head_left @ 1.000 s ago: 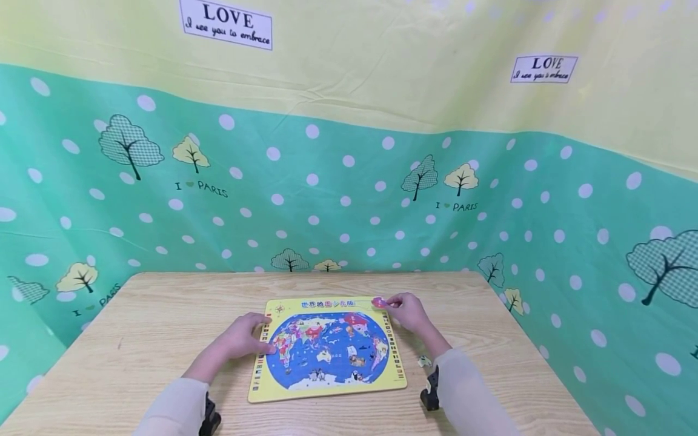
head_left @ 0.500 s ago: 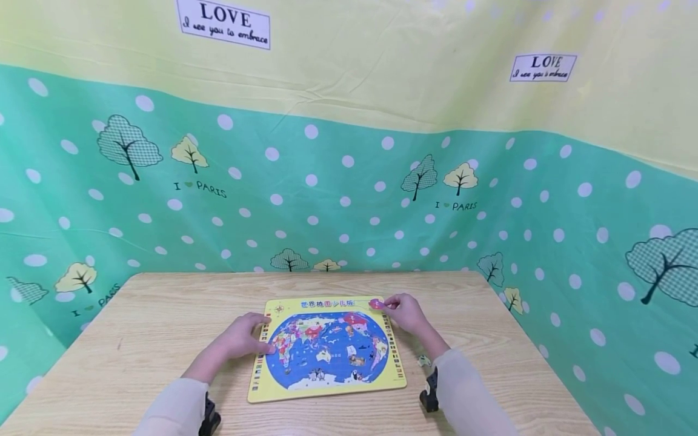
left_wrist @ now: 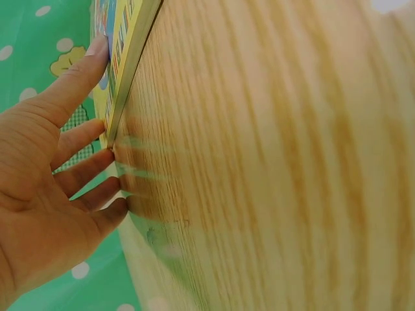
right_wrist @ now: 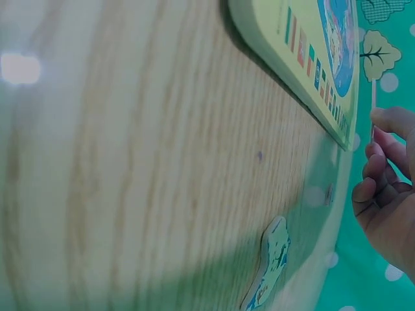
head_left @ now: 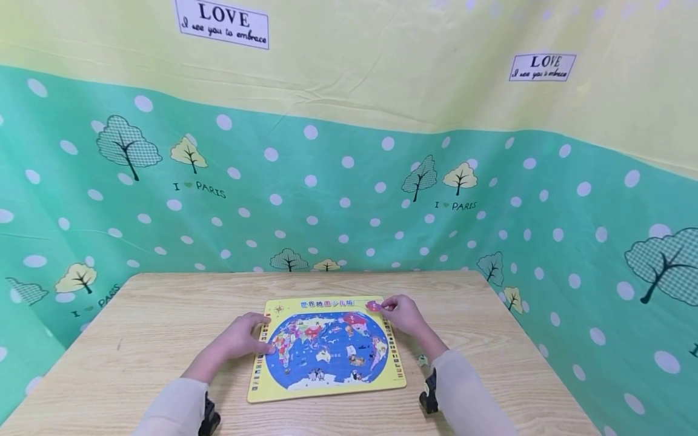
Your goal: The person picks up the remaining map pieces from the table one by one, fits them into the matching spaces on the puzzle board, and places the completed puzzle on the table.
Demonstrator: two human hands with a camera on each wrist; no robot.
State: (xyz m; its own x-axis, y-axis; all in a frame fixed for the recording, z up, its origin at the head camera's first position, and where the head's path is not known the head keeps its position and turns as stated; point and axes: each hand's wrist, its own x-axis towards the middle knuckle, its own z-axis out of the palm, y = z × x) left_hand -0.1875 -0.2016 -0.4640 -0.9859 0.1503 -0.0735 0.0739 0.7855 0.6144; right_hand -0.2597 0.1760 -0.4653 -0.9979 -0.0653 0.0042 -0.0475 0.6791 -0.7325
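A world map puzzle board with a yellow border and a blue oval map lies on the table. Between thumb and fingers, my right hand pinches a thin red puzzle piece over the board's far right corner. From the right wrist view, this piece appears edge-on. At the board's left side is my left hand, its thumb over the yellow border and its fingers spread along the edge. In the left wrist view, the fingers of this hand are extended, with the fingertips right at the board's rim.
A loose puzzle piece, pale green with blue edges, lies on the wooden table right of the board, close by the right forearm. A small dark item sits farther along the table. Behind hangs a green and yellow printed cloth.
My right hand has shifted slightly left, bringing the red puzzle piece a little further over the board's corner. The left hand and the board have stayed where they were.
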